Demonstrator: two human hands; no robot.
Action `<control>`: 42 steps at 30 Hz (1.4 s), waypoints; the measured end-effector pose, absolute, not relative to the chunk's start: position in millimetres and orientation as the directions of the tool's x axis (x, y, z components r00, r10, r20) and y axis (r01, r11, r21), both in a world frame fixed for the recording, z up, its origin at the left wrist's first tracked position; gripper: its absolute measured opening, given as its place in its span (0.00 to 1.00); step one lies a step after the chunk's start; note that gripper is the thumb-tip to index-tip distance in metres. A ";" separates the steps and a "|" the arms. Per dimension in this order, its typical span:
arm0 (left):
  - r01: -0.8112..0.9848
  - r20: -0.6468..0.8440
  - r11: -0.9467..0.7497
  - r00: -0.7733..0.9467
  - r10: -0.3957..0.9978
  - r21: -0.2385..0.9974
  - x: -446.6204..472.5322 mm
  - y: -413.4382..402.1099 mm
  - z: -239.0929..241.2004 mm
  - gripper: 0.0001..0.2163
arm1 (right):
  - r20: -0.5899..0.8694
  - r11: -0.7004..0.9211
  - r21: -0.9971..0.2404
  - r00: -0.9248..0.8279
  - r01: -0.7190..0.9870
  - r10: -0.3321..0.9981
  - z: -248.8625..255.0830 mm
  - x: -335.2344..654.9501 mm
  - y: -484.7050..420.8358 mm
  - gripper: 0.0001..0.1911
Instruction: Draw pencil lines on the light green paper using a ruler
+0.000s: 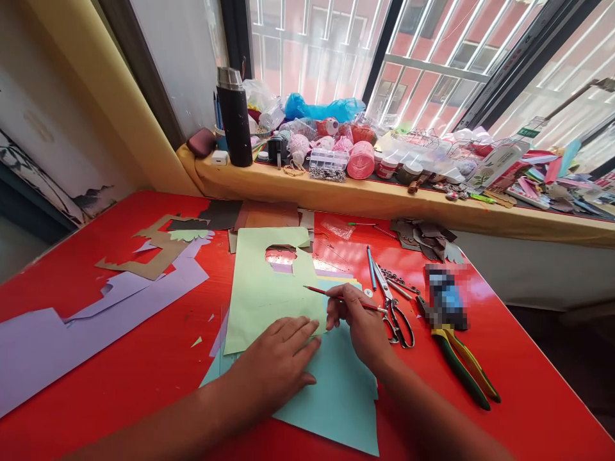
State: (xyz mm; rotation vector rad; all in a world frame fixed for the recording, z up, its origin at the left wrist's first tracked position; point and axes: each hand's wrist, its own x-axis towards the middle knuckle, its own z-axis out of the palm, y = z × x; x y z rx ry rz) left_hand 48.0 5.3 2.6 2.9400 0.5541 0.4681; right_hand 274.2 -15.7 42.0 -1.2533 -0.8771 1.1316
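My left hand (283,349) lies flat, fingers stretched out, on the lower part of a pale green sheet of paper (259,301). That sheet has a ragged hole cut near its top right and a faint line drawn across its middle. A slim red pencil (343,298) is pinched in my right hand (355,320), its tip pointing left just at or over the green sheet; whether it touches cannot be made out. Under the green sheet lies blue-green paper (336,390), reaching toward me. Scissors (391,304) with black handles rest right of my right hand.
Cut purple paper (144,314) and a brown offcut (163,256) lie at left. Pliers (464,362), a blue pen (371,267) and dark scraps (425,237) are at right. A black flask (234,121) and craft supplies crowd the windowsill (298,189).
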 end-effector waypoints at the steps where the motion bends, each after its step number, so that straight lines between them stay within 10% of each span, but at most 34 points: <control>1: 0.333 0.278 -0.928 0.887 0.368 0.167 54.2 4.3 2.4 0.23 | -0.070 -0.035 -0.989 0.250 -0.144 0.966 42.4 274.8 -10.7 0.31; 42: 0.472 0.443 -0.863 0.745 0.499 0.179 71.2 17.0 -2.8 0.20 | 0.050 0.047 -0.970 0.009 0.239 0.999 20.1 303.9 11.0 0.21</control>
